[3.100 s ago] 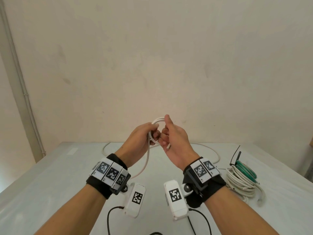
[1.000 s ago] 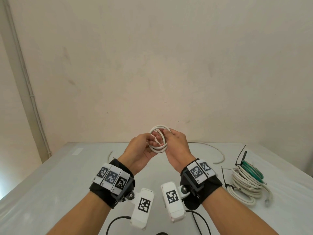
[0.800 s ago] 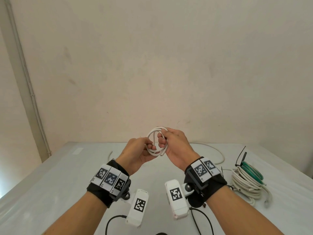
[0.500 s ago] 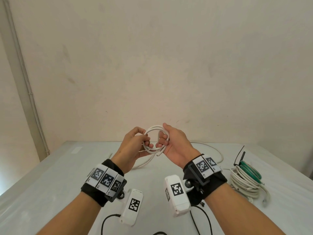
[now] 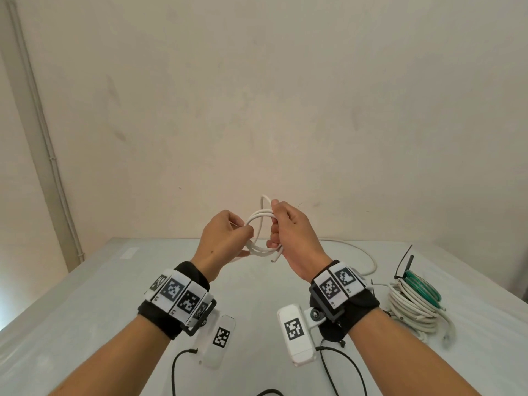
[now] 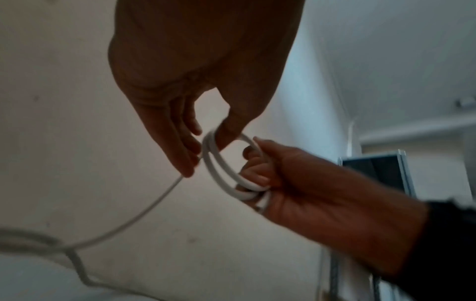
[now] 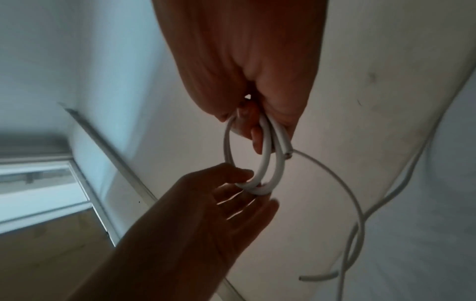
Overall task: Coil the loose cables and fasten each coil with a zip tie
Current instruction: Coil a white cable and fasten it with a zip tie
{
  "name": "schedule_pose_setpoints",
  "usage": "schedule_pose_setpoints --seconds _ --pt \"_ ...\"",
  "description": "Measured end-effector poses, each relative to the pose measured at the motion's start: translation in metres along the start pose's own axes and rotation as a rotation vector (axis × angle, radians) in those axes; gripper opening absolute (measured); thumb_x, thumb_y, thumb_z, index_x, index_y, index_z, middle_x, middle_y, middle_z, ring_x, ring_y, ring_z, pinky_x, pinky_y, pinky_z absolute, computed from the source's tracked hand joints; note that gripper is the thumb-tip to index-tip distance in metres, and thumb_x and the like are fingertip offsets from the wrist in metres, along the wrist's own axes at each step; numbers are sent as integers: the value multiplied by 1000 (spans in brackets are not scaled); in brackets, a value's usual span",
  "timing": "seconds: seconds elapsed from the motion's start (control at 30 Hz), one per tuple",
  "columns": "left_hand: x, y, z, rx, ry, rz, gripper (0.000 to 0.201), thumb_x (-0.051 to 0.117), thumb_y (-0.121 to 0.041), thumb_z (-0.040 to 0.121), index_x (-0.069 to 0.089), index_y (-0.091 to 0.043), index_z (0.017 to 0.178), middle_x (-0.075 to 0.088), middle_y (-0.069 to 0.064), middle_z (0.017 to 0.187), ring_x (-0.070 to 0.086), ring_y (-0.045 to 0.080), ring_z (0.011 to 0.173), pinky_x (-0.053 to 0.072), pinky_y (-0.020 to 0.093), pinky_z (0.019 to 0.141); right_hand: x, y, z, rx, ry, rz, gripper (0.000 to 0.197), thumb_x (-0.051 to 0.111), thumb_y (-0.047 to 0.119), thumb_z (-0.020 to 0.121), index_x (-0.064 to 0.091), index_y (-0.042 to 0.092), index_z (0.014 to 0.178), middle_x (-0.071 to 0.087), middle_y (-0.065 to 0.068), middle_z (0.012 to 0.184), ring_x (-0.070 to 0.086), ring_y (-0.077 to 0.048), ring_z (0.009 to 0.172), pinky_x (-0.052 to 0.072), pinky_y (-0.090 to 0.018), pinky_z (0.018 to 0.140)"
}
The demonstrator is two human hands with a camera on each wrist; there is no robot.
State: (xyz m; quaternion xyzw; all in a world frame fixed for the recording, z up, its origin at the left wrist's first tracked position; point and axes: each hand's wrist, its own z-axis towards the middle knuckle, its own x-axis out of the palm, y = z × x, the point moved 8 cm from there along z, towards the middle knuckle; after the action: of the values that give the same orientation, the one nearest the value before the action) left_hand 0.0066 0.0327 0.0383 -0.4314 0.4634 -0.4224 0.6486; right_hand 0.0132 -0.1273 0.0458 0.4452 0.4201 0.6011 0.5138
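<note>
Grey table [image 5: 85, 324], cream wall [image 5: 257, 95], perhaps a conduit [image 5: 43, 124] at left.

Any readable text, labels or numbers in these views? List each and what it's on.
None readable.
Wrist bands: black-and-white square code markers; tiny characters beneath them, too small to read.
White camera units: one square code marker each, no words.
White cable, tied coils: no print visible.
</note>
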Motion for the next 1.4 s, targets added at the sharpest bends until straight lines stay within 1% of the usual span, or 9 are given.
schedule_pose_setpoints --seconds 0.1,0.17,0.3,0.5,0.6,0.7,0.93,1.17,1.4 --pt "-5 -27 2 381 -36 409 70 73 -32 78 43 -25 140 50 3 136 47 23 123 43 37 101 1 10 -2 -50 45 -82 40 52 42 107 51 16 77 31 3 63 30 -12 51 37 -28 51" --pt "7 -37 0 550 116 460 70 61 -38 77 42 -36 145 44 -3 150 37 21 137 34 38 110 2 18 -2 -86 59 -149 42 54 48 105 62 17 77 32 3 62 33 -12 51 39 -29 52" --pt "17 -33 0 427 340 20 16 67 -22 98 64 -15 112 73 5 107 68 21 103 50 40 94 1 27 0 -92 59 -109 52 62 55 98 73 4 95 38 10 53 32 -11 49 38 -26 50" --pt "28 -26 -11 287 340 -448 25 65 -25 98 72 -8 115 62 4 81 57 17 71 51 36 82 3 21 -3 -54 14 84 38 67 46 97 63 9 94 37 7 53 37 -8 45 40 -27 54" --pt "28 -27 -7 186 326 -612 16 68 -26 95 75 -11 94 45 0 66 45 13 61 45 29 75 10 18 -2 -26 24 190 34 64 46 99 60 13 101 34 5 57 38 -10 46 44 -30 59" --pt "25 -32 0 114 309 -677 21 69 -26 97 68 -11 82 30 -3 64 33 14 60 35 36 78 16 18 -3 13 55 320 33 60 45 102 60 12 109 32 6 62 37 -9 52 46 -26 58" --pt "6 -54 9 282 159 -535 17 67 -18 95 72 -8 81 57 4 80 43 13 67 36 32 70 22 13 -8 179 -7 189 51 50 60 101 56 10 91 43 -3 87 49 -22 80 51 -42 87" --pt "5 -49 5 356 123 -349 25 61 -18 84 63 7 84 50 7 76 43 14 71 39 31 74 23 -11 -18 410 134 -33 74 32 80 95 49 11 117 77 -17 94 77 -39 93 59 -54 92" --pt "5 -44 2 286 121 -427 15 59 -16 83 68 -5 82 54 11 81 48 20 76 47 35 78 27 -17 -11 446 200 225 65 46 74 94 43 10 106 68 -39 114 71 -52 103 55 -58 98"
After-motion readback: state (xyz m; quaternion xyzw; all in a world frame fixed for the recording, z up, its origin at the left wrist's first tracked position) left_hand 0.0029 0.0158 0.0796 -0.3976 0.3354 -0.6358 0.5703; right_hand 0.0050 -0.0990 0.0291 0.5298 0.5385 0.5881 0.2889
